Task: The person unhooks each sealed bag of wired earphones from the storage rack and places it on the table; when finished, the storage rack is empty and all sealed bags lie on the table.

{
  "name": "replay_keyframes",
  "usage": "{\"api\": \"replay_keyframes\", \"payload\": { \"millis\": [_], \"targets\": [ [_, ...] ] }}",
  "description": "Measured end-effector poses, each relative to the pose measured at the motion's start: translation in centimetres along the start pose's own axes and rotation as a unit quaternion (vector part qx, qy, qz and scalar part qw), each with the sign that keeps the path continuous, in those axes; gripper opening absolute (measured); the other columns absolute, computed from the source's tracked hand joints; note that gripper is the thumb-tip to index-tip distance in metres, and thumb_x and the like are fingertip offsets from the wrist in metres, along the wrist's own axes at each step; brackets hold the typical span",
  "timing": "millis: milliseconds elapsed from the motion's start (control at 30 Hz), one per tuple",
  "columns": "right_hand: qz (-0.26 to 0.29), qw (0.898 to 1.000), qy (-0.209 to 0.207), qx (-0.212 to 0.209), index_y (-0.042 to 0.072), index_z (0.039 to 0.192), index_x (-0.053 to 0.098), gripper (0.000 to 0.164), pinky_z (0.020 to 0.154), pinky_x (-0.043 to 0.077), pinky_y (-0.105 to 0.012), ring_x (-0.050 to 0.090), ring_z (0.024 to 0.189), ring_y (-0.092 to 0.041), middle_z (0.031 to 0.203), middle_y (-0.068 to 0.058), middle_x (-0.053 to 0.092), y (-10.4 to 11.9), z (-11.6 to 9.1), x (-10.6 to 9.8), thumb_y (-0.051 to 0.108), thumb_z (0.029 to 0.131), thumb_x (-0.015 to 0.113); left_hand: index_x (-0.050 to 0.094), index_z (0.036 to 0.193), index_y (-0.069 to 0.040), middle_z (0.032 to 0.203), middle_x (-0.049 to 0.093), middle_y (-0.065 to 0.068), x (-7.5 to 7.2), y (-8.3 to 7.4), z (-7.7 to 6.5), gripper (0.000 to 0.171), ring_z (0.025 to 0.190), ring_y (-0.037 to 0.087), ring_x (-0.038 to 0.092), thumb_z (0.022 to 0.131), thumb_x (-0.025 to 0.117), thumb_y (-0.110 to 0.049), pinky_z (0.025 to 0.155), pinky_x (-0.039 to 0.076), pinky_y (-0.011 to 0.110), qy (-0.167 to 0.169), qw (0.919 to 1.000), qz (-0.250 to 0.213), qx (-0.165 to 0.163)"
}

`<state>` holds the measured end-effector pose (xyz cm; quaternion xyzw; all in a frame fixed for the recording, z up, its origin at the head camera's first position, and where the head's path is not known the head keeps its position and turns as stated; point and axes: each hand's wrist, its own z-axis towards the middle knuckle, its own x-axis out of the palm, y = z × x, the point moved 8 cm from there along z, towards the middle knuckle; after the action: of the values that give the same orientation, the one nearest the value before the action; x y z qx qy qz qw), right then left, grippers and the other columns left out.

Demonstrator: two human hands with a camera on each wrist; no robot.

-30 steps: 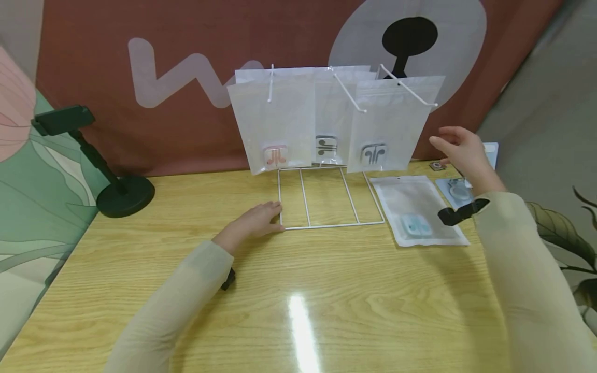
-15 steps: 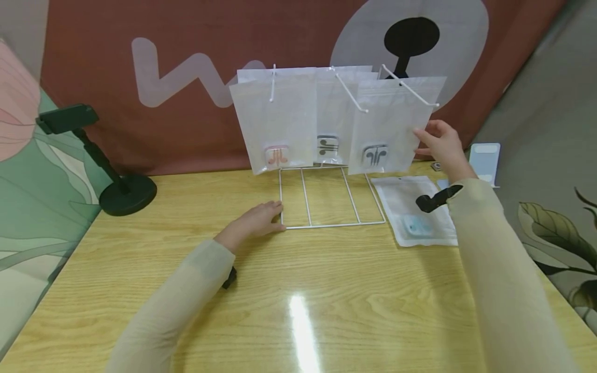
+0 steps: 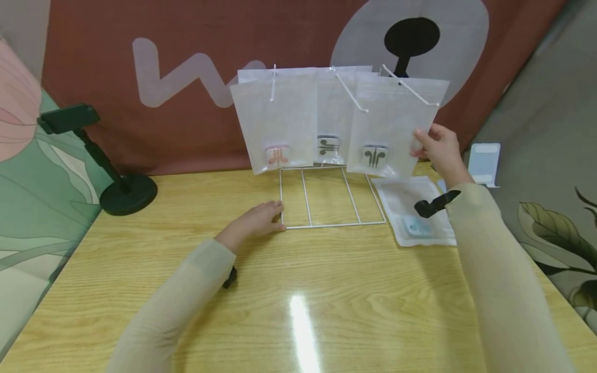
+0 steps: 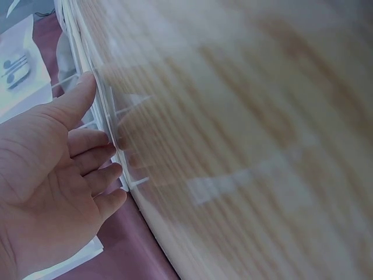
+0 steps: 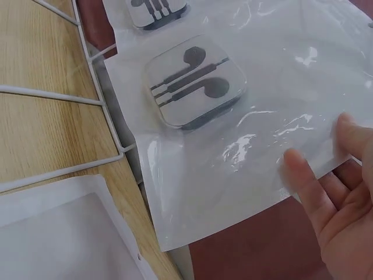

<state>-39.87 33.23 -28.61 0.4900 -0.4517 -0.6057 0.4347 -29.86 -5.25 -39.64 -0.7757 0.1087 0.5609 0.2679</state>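
My right hand [image 3: 442,150] pinches the right edge of a translucent zip bag [image 3: 396,116] that hangs on the right prong of a white wire display rack [image 3: 326,226]. In its lower part lies a square earphone case [image 5: 195,81] printed with dark earphones. My left hand [image 3: 256,220] rests on the table at the rack's left front corner, its fingers touching the base wire and loosely bent in the left wrist view. Two more front bags hang beside: a left bag [image 3: 280,114] with a pink-printed case and a middle bag [image 3: 333,116] with a dark-printed one.
A flat white bag [image 3: 406,197] with a light blue case lies right of the rack, partly under my right wrist. Behind my right hand stands a pale blue card-like item [image 3: 484,163]. A black stand [image 3: 128,194] is at the back left.
My right hand has moved left from beside the rack and taken the right bag's edge. That bag has shifted slightly and its case now faces more forward. The left hand stays put.
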Motion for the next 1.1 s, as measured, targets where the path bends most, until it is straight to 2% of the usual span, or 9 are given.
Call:
{"api": "replay_keyframes", "payload": {
  "millis": [33,167,300,600,800,1033,1100],
  "targets": [
    [-0.027,1.000,-0.014,0.009,0.017,0.113,0.052,0.044,0.066,0.048,-0.029,0.051,0.090,-0.018,0.111,-0.004,0.048,0.9,-1.1,0.3,0.036,0.073,0.057,0.024,0.130,-0.003,0.134,0.018,0.011,0.0,0.0,0.0,0.067,0.121,0.024,0.015,0.080,0.049,-0.040,0.099,0.011,0.035,0.000,1.0000,0.000,-0.001],
    [0.011,1.000,-0.017,0.007,0.011,0.111,0.053,0.042,0.060,0.049,-0.024,0.053,0.081,-0.015,0.105,-0.006,0.049,2.4,-2.9,0.9,0.030,0.074,0.058,0.024,0.130,-0.003,0.134,0.019,0.012,0.0,0.0,0.0,0.067,0.121,0.025,0.015,0.080,0.048,-0.040,0.099,0.011,0.036,-0.001,1.0000,0.002,0.003],
    [0.038,0.999,-0.023,-0.005,0.006,0.106,0.054,0.037,0.059,0.049,-0.025,0.055,0.072,-0.015,0.098,-0.007,0.050,3.4,-4.2,1.1,0.025,0.075,0.059,0.023,0.130,-0.003,0.134,0.018,0.012,0.0,0.0,0.0,0.066,0.121,0.025,0.015,0.080,0.049,-0.039,0.099,0.011,0.036,-0.001,1.0000,0.003,0.004],
    [0.094,0.995,-0.025,-0.032,0.003,0.095,0.056,0.027,0.051,0.049,-0.023,0.053,0.056,-0.014,0.079,-0.006,0.056,3.7,-5.6,0.6,0.018,0.073,0.061,0.024,0.130,-0.002,0.134,0.019,0.013,0.0,-0.1,0.0,0.066,0.121,0.026,0.015,0.081,0.049,-0.038,0.099,0.011,0.036,-0.001,1.0000,-0.002,0.007],
    [0.086,0.995,-0.021,-0.048,0.003,0.094,0.056,0.025,0.048,0.048,-0.021,0.052,0.055,-0.015,0.077,-0.007,0.055,3.3,-6.2,-0.2,0.019,0.074,0.060,0.023,0.130,-0.003,0.134,0.018,0.012,0.0,0.0,-0.1,0.066,0.121,0.025,0.015,0.080,0.049,-0.039,0.099,0.012,0.037,0.001,1.0000,-0.003,0.001],
    [0.019,0.999,-0.030,-0.031,0.007,0.100,0.054,0.034,0.049,0.048,-0.020,0.052,0.059,-0.014,0.082,-0.007,0.052,3.2,-7.7,-1.1,0.027,0.074,0.059,0.022,0.130,-0.003,0.134,0.017,0.012,-0.1,-0.1,-0.1,0.066,0.121,0.025,0.014,0.081,0.048,-0.039,0.099,0.011,0.036,0.002,1.0000,-0.009,-0.002],
    [0.021,0.999,-0.030,-0.035,0.007,0.101,0.054,0.034,0.048,0.048,-0.020,0.051,0.058,-0.014,0.081,-0.007,0.051,3.2,-8.2,-1.3,0.027,0.074,0.059,0.023,0.130,-0.003,0.134,0.018,0.012,-0.1,-0.1,-0.1,0.066,0.121,0.026,0.014,0.081,0.048,-0.039,0.099,0.011,0.036,0.001,1.0000,-0.009,-0.001]
  ]
}}
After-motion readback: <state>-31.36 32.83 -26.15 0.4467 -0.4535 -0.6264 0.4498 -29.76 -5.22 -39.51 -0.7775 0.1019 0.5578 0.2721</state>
